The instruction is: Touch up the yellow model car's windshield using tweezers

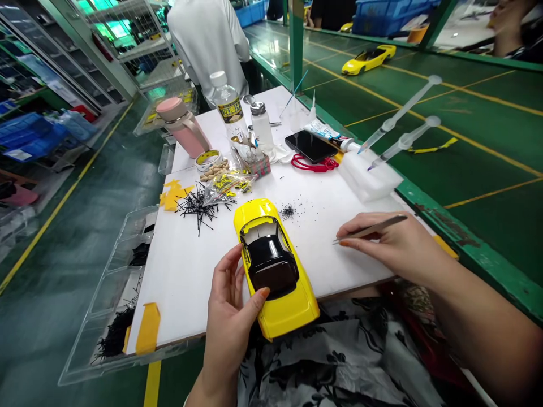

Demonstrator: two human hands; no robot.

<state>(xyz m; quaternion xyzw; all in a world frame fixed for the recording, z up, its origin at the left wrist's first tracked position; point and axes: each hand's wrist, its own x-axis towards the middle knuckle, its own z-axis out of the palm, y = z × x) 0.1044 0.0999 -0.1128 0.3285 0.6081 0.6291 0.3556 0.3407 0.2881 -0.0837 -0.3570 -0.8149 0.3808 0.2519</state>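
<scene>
1. A glossy yellow model car body [292, 305], smooth and rounded at the corners, is tilted over the near edge of a flat white surface [186, 282], its shiny black roof section [267, 254] facing up.
2. The left hand [233, 305] cradles the shell from the side, its grip partly open and closed around the yellow edge, the thumb resting on top beside the dark rear window and the fingers along the flank.
3. At right, the right hand [373, 243] pinches slim metal tweezers [373, 228], its grip closed on the shank; the pointed tips angle down toward the surface.
4. Between the hands and farther in, tiny black granules [288, 211] lie scattered near the car body.
5. To the left, thin black sticks [198, 209] sprawl in a tangle beside a crinkled clear plastic bag [224, 187] of yellow pieces.
6. Behind stand a pink cylindrical flask [190, 135] and a clear plastic bottle [231, 107]; a flat black phone [310, 146] lies beside a red cord [314, 164].
7. Two translucent syringes [392, 121] [407, 141] lean from a white foam block [369, 175] at the far right.
</scene>
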